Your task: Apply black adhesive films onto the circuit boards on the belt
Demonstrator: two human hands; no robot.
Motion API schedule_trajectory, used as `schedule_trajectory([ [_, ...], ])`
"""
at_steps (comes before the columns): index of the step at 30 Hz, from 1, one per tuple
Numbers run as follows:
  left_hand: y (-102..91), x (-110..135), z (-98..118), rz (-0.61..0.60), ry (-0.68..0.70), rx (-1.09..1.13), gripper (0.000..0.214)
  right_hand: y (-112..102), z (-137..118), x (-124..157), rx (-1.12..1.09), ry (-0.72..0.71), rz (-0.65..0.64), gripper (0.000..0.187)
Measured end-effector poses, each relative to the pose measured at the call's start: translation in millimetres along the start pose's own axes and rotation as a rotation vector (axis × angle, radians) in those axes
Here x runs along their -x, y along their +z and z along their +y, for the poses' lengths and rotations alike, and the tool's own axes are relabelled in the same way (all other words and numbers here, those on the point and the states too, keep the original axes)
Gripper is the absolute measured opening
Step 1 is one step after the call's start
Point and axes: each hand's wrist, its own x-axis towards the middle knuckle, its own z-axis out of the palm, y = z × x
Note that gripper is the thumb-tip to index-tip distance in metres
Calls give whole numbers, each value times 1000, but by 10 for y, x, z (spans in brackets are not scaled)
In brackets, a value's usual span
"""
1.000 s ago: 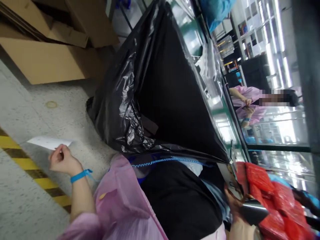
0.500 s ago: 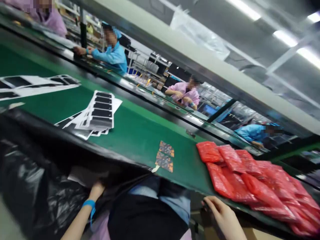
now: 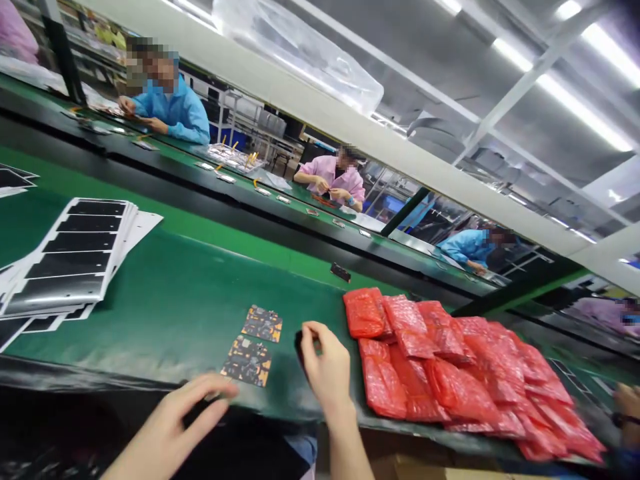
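**Head view.** A pile of red plastic bags [image 3: 430, 367] lies in overlapping layers on a green conveyor belt [image 3: 175, 280]. The bags appear filled, but their contents cannot be identified through the red film. On the far bench, a tray [image 3: 230, 157] holds small items with orange parts. A clear plastic bag [image 3: 295, 50] hangs along the beam above that bench.

The right hand [image 3: 325, 367] is over the belt, just beside the red plastic bags. Its fingers [image 3: 313, 330] are curled inward, and a dark item [image 3: 299, 347] shows at their tips. Whether that item is gripped cannot be determined. The left hand [image 3: 170, 427] is at the near edge of the belt, with its fingers [image 3: 210, 387] extended, slightly parted, and holding nothing visible.

Two patterned printed cards [image 3: 253, 347] lie flat on the belt, one beside the other, between the two hands. A stack of black-and-white sheets [image 3: 75, 257] lies farther left, well apart from both hands. A small black item [image 3: 340, 271] rests near the belt's far edge.

Across the line, a person in a pink smock [image 3: 333, 177] and two people in blue smocks [image 3: 170, 110] [image 3: 467, 247] work at the far bench. Another person's hand [image 3: 627, 407] enters at the right edge.
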Motion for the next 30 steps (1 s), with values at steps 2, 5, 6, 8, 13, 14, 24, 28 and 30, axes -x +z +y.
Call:
schedule_trajectory([
  [2,307,-244,653,-122,118,14,45,73,-152,-89,-43,-76,32,32],
  [5,605,-536,1135,-121,200,-4,41,85,-227,-174,-87,-117,123,25],
  [6,658,-597,1183,-108,202,-16,39,74,-216,-198,-115,-106,149,22],
  [8,714,-679,1190,-90,187,-37,35,45,-163,-249,-199,-32,162,20],
  [13,746,-801,1124,-195,157,-93,30,-36,9,-421,-575,304,-101,21],
  [14,747,-828,1119,-220,145,-109,30,-53,50,-465,-681,363,-176,23],
  [24,415,-1089,1081,-241,199,-154,39,-62,556,-573,-1211,812,-49,42],
  [28,344,-1197,924,-208,190,166,36,89,591,-336,-1227,899,-138,41],
  [30,370,-1256,824,-386,56,562,31,152,578,-243,-1247,914,-211,40],
])
